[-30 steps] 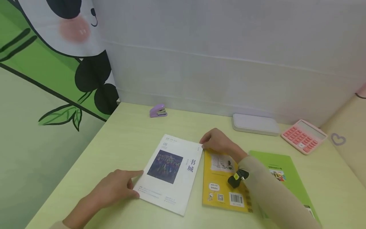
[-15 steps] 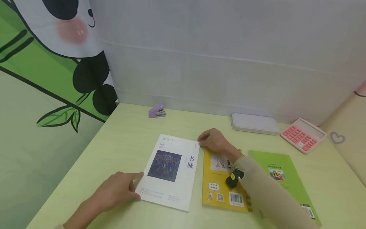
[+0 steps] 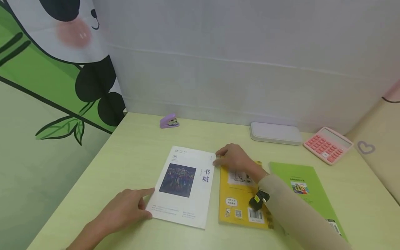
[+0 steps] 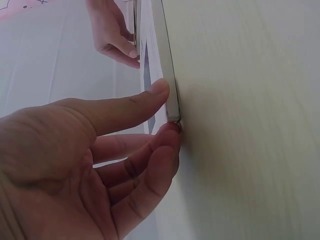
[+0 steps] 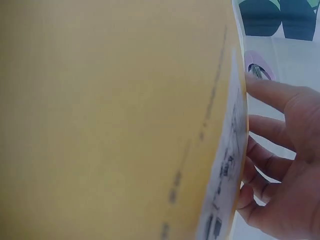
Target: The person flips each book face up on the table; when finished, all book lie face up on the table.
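Note:
A white magazine (image 3: 182, 206) with a dark picture on its cover lies flat on the table. My left hand (image 3: 120, 211) touches its lower left edge and corner with thumb and index finger apart. In the left wrist view the thumb (image 4: 135, 107) rests against the magazine's thin edge (image 4: 172, 102), the other fingers loosely bent beside the corner. My right hand (image 3: 235, 159) touches the upper right edge with its fingertips, thumb and index spread. Under the right wrist lies a yellow book (image 3: 240, 201), partly covered by the arm; it fills much of the right wrist view.
Right of the yellow book a green book (image 3: 312, 192) lies partly beneath the right sleeve. Along the back stand a purple stapler (image 3: 169, 121), a pale flat case (image 3: 275, 133) and a pink calculator (image 3: 328, 145). A grey-white cloth wall (image 3: 218, 86) closes off the table's back.
The magazine has turned slightly, so it lies straighter. My right hand has slid from the top right corner a little down the right edge, its fingers spreading. The left hand stays at the lower left.

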A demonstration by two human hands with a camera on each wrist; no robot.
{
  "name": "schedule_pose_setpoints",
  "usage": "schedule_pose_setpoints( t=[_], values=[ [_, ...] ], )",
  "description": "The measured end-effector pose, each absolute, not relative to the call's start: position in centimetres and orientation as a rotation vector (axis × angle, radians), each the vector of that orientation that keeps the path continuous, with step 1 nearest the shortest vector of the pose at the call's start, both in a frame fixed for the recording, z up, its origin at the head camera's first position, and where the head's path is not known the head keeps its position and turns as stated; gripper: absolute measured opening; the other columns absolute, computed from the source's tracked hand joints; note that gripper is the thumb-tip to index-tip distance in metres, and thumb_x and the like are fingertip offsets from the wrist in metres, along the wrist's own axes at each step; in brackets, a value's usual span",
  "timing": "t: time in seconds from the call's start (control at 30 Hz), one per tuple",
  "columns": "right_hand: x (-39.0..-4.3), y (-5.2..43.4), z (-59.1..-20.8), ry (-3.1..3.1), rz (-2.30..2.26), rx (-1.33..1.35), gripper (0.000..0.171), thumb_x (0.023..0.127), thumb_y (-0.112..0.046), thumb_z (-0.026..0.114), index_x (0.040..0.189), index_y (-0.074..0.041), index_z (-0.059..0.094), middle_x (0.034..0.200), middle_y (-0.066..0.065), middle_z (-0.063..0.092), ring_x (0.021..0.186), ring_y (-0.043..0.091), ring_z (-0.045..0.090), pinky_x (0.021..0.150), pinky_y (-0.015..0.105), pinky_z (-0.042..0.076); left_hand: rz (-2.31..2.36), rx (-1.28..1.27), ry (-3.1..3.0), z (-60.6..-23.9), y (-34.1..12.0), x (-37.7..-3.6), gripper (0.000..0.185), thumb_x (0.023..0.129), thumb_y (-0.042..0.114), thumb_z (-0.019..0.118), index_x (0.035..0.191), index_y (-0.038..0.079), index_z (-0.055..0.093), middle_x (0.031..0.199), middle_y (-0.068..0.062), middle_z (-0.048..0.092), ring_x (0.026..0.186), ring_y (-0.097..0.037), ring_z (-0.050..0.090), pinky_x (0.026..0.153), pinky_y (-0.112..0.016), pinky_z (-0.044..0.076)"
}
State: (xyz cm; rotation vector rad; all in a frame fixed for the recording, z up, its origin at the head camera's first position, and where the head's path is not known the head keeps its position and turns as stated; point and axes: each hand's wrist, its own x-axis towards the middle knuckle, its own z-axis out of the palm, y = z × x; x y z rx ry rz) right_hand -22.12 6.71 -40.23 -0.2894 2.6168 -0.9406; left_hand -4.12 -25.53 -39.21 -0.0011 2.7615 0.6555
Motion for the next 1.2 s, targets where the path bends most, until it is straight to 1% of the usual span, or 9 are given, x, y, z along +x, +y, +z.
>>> schedule_pose_setpoints(
  t=[0.13,0.2,0.27,0.37,0.53,0.73,0.87,1.1,1.2],
  values=[
    [-22.0,6.8,-40.5,2.654,-0.843,-0.372,0.060,0.089,-0.039,0.085,0.142,-0.016,0.069,0.146,0.014,0.060,0.069,0.015,0.072,0.062,0.026,0.059,0.661,0.000,2.762,-39.2,-25.7,-4.1,0.075,0.078,0.019,0.092,0.145,0.002,0.063,0.072,0.005,0.066,0.066,-0.013,0.054,0.064,-0.029,0.043],
    [-22.0,6.8,-40.6,2.695,-0.750,-0.419,0.067,0.087,-0.045,0.086,0.145,-0.020,0.066,0.148,0.013,0.059,0.075,0.015,0.070,0.067,0.026,0.058,0.660,0.002,2.762,-39.2,-25.7,-4.2,0.074,0.079,0.019,0.091,0.145,0.002,0.063,0.072,0.005,0.066,0.066,-0.013,0.054,0.064,-0.029,0.043],
    [-22.0,6.7,-40.8,2.732,-0.649,-0.465,0.074,0.084,-0.051,0.087,0.149,-0.023,0.063,0.148,0.012,0.059,0.088,0.017,0.067,0.079,0.029,0.054,0.662,-0.007,2.760,-39.2,-25.6,-4.3,0.074,0.079,0.019,0.091,0.145,0.002,0.062,0.072,0.005,0.066,0.067,-0.013,0.053,0.064,-0.029,0.043],
    [-21.9,6.6,-40.9,2.767,-0.512,-0.524,0.085,0.081,-0.060,0.086,0.154,-0.026,0.057,0.146,0.011,0.059,0.105,0.024,0.055,0.095,0.041,0.044,0.670,-0.002,2.767,-39.2,-25.5,-4.4,0.074,0.080,0.020,0.091,0.145,0.001,0.062,0.073,0.005,0.066,0.066,-0.013,0.053,0.063,-0.029,0.043],
    [-21.8,6.5,-40.6,2.759,-0.400,-0.585,0.100,0.078,-0.065,0.085,0.161,-0.025,0.047,0.144,0.011,0.058,0.113,0.028,0.050,0.108,0.053,0.037,0.673,0.014,2.779,-39.1,-25.3,-4.7,0.074,0.081,0.020,0.090,0.146,0.001,0.061,0.074,0.005,0.066,0.066,-0.013,0.053,0.062,-0.030,0.043],
    [-22.1,6.3,-39.9,2.719,-0.318,-0.636,0.112,0.077,-0.069,0.084,0.166,-0.022,0.037,0.136,0.010,0.058,0.112,0.026,0.048,0.102,0.050,0.038,0.670,0.022,2.777,-39.0,-25.4,-5.3,0.075,0.083,0.020,0.089,0.148,0.000,0.057,0.073,0.004,0.064,0.066,-0.014,0.053,0.060,-0.029,0.042],
    [-22.4,6.2,-39.9,2.701,-0.313,-0.641,0.114,0.077,-0.070,0.083,0.168,-0.021,0.032,0.143,0.013,0.056,0.113,0.027,0.049,0.102,0.049,0.041,0.673,0.042,2.753,-39.0,-25.7,-5.8,0.079,0.085,0.020,0.088,0.153,0.001,0.053,0.075,0.003,0.063,0.067,-0.014,0.053,0.061,-0.029,0.043],
    [-23.2,6.0,-40.6,2.640,-0.476,-0.540,0.114,0.079,-0.065,0.084,0.170,-0.028,0.026,0.143,0.015,0.054,0.098,0.024,0.059,0.082,0.032,0.052,0.680,0.057,2.729,-38.8,-26.3,-6.7,0.080,0.089,0.019,0.085,0.157,0.000,0.047,0.078,0.000,0.063,0.068,-0.016,0.054,0.060,-0.031,0.045],
    [-23.4,5.9,-40.5,2.607,-0.553,-0.516,0.109,0.082,-0.061,0.084,0.169,-0.028,0.027,0.143,0.015,0.054,0.091,0.020,0.063,0.078,0.028,0.055,0.678,0.063,2.723,-38.5,-26.4,-7.0,0.080,0.090,0.018,0.084,0.158,0.000,0.045,0.079,0.000,0.064,0.069,-0.016,0.055,0.061,-0.031,0.046]
  ],
)
